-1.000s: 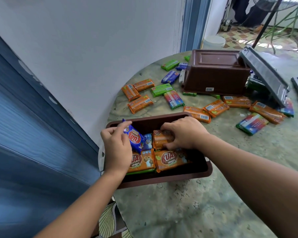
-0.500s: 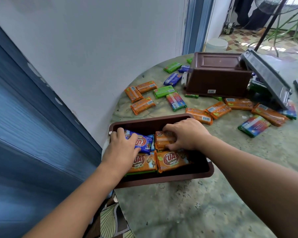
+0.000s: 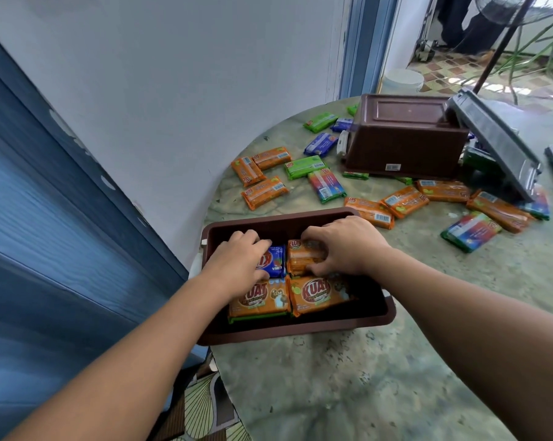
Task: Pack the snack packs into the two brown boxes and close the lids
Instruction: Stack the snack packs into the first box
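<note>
While both hands are lowered into the near brown box [image 3: 297, 331], this is seen:
Left hand [image 3: 237, 264]: fingers curled down onto a blue pack [image 3: 276, 264].
Right hand [image 3: 343, 246]: fingers clasped around an orange pack [image 3: 302, 261].
Packed orange packs [image 3: 289, 296]: laid flat just nearer than the fingers.
Loose packs [image 3: 369, 211]: scattered on the table [image 3: 348, 393] beyond the fingers.
Second brown box [image 3: 405, 136]: overturned, farther off.

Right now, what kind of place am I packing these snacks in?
Probably a home, beside an open doorway: a round marbled table against a wall, a tiled patio floor outside, and a standing fan.
</note>
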The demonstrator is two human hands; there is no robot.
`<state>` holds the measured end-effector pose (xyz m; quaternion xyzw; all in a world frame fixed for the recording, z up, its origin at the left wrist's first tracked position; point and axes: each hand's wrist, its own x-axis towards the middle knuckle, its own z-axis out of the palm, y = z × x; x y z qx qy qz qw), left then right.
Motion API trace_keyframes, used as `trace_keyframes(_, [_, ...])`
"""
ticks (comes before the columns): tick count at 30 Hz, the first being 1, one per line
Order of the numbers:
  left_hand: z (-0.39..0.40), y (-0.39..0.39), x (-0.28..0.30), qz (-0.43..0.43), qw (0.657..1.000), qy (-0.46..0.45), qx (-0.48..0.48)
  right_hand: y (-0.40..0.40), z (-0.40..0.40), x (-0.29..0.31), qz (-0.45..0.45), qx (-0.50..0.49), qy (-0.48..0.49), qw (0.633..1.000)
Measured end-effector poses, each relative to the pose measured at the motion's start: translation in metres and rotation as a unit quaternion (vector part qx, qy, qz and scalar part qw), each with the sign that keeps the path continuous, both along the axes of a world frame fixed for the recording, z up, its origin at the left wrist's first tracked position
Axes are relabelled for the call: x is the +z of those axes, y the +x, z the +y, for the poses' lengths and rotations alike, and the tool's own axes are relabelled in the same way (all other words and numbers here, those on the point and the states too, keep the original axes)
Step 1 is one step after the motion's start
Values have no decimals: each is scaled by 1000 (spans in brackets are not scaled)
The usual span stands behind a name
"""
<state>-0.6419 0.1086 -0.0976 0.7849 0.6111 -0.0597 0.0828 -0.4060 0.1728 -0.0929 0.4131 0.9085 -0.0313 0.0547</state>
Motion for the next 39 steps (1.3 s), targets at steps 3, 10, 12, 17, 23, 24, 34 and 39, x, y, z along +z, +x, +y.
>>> trace_keyframes(3, [2, 3, 0, 26, 999, 7, -24, 1, 0, -1, 2, 1, 5, 1000])
trace_keyframes(10, [2, 3, 3, 11, 996, 65, -57, 1, 2, -3, 1, 3, 9, 1000])
trace_keyframes(12, [-1, 2, 7, -38, 993, 91, -69, 1, 2, -3, 1, 3, 6, 1000])
trace_keyframes(17, [-13, 4, 14, -176, 964, 190, -54, 1, 3, -3, -3, 2, 10, 1000])
trace_keyframes(23, [-30, 8, 6, -377, 887, 181, 194, 1, 4, -4, -2, 3, 14, 1000])
trace_keyframes(24, [-32, 7, 0, -358, 895, 173, 205, 1, 3, -5, -1, 4, 15, 1000])
trace_keyframes(34, [-32, 5, -4, 82, 984, 115, 113, 0, 0, 1, 11, -4, 3, 1000])
trace_keyframes(39, [-23, -11, -3, 83, 987, 137, 28, 3, -2, 2, 16, -18, -4, 1000])
